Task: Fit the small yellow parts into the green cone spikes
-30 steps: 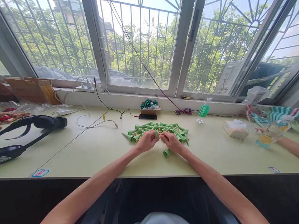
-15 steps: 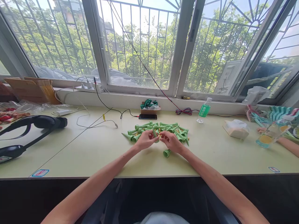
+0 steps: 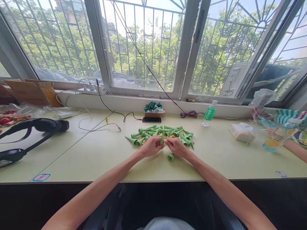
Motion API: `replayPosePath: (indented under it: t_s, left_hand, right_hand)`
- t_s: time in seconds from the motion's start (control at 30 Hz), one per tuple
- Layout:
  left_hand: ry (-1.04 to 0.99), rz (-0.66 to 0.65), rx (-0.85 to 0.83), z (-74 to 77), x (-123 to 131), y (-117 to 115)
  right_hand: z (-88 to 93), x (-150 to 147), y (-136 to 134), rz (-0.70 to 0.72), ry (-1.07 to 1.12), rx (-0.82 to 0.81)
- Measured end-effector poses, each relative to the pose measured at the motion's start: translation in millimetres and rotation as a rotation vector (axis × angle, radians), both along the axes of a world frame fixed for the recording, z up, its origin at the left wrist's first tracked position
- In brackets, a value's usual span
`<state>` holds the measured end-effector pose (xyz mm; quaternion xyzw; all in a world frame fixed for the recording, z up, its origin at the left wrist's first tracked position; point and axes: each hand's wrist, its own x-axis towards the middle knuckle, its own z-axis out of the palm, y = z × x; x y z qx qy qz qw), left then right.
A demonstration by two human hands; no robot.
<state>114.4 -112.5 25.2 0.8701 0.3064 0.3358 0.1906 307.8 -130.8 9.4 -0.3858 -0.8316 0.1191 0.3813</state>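
Note:
Between the fingers of my left hand (image 3: 153, 146) is a green cone (image 3: 161, 139), its narrow tip pointing up. My right hand (image 3: 177, 146) is closed in a pinch close beside the cone's lower end; whatever its fingertips hold is too small to make out. Just beyond both hands lies a pile of green cones (image 3: 144, 130), with small yellowish pieces (image 3: 193, 142) scattered among them. One separate green cone (image 3: 171, 157) rests on the table below my right hand, its round opening facing me.
Behind the pile are a black phone (image 3: 152, 119) and a small box (image 3: 154, 114) with green wrapping. A water bottle (image 3: 209, 113) and a tissue box (image 3: 242, 133) stand to the right. A black headset (image 3: 35, 137) lies left. Another person's arm (image 3: 296, 149) rests at far right.
The cone in my left hand has turned more upright. My left hand has rotated slightly with its fingers curled further, and my right fingers have drawn in tighter and moved slightly away from the cone.

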Motion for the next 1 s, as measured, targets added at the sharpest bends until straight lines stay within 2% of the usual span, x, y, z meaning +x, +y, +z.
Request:
replayPosePath:
  t_s: [0.17,0.43,0.8,1.0]
  left_hand:
    - [0.002,-0.009,-0.006,-0.1,0.0,0.9]
    - [-0.058,-0.002,-0.019,0.2,0.9,2.6]
    - [-0.025,-0.069,0.017,-0.5,1.1,-0.3]
    - [-0.088,-0.019,-0.051,2.2,1.6,0.8]
  right_hand:
    - [-2.6,0.2,2.2,-0.004,-0.006,0.002]
    - [-1.3,-1.1,2.5,-0.093,0.016,0.007]
    - [0.2,-0.9,0.8,-0.105,-0.034,0.004]
    - [3.1,-1.4,-1.2,-0.128,0.023,0.016]
